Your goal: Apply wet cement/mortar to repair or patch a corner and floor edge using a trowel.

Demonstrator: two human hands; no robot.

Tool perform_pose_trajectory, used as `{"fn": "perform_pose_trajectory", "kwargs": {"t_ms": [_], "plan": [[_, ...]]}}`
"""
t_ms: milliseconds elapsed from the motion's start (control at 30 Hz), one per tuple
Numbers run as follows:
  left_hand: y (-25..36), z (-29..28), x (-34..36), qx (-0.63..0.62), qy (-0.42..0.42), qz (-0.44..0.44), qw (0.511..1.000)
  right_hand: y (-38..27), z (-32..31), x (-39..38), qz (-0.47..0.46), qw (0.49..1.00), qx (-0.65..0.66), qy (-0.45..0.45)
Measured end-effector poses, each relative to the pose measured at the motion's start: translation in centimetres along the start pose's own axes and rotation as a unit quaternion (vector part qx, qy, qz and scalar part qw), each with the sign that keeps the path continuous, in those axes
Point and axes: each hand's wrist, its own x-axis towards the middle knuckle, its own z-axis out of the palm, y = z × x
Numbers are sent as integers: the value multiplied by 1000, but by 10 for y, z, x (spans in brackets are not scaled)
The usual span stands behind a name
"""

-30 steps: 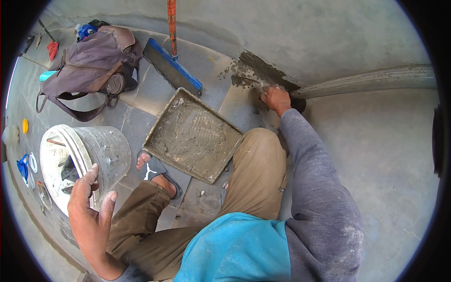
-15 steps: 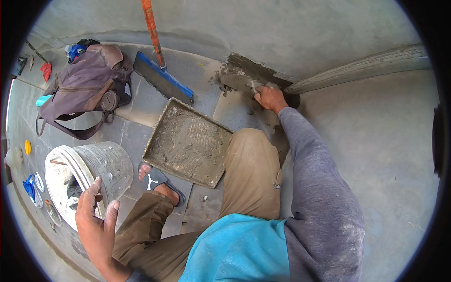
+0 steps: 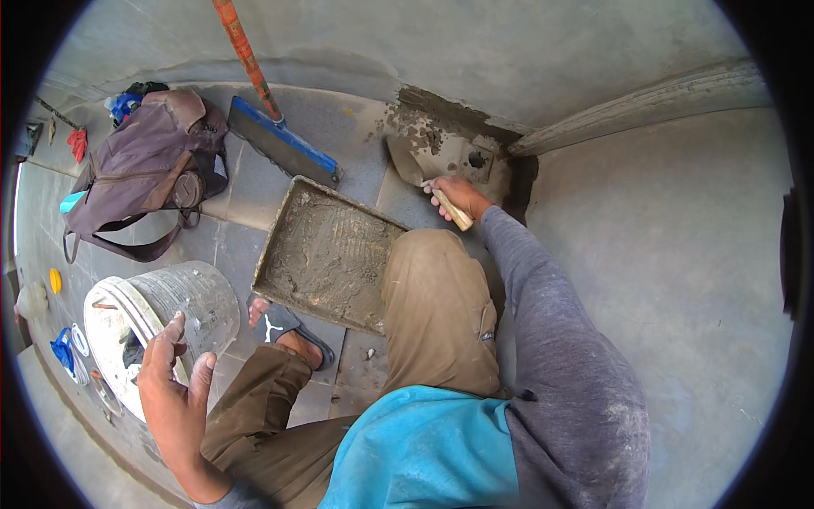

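My right hand is closed round the wooden handle of a trowel. Its flat blade points away to the left, just above the floor beside a patch of wet mortar at the foot of the wall corner. A square drain cover with a dark hole lies in that corner, to the right of the blade. Over at the lower left, my left hand is raised empty, fingers apart, in front of the white bucket. The shallow tray between my knee and the wall holds grey mortar.
Behind the tray lies a blue-edged broad scraper with an orange handle. A purple-brown backpack sits farther left on the tiles. Beside the bucket are a yellow lid and a blue wrapper. Walls rise ahead and at right.
My right hand has drawn back from the corner, leftward and nearer me, uncovering the drain cover. The trowel has turned and its handle now shows. My left hand has hardly moved.
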Motion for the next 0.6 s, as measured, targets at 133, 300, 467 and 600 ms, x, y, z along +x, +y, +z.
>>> {"fn": "perform_pose_trajectory", "kwargs": {"t_ms": [133, 300, 467, 600], "plan": [[0, -2, 1, 1, -1, 0, 1000, 4, 1, -19, 8, 988, -153, -27], [0, 0, 0, -5, -8, 3, 1000, 14, -32, 10, -14, 986, -163, 27], [-6, 1, -6, -4, 2, -7, 1000, 13, -47, -3, -145, 816, -510, 230], [-6, 1, -5, 5, -2, 6, 1000, 23, -55, -21, -56, 755, -585, 290]]}}
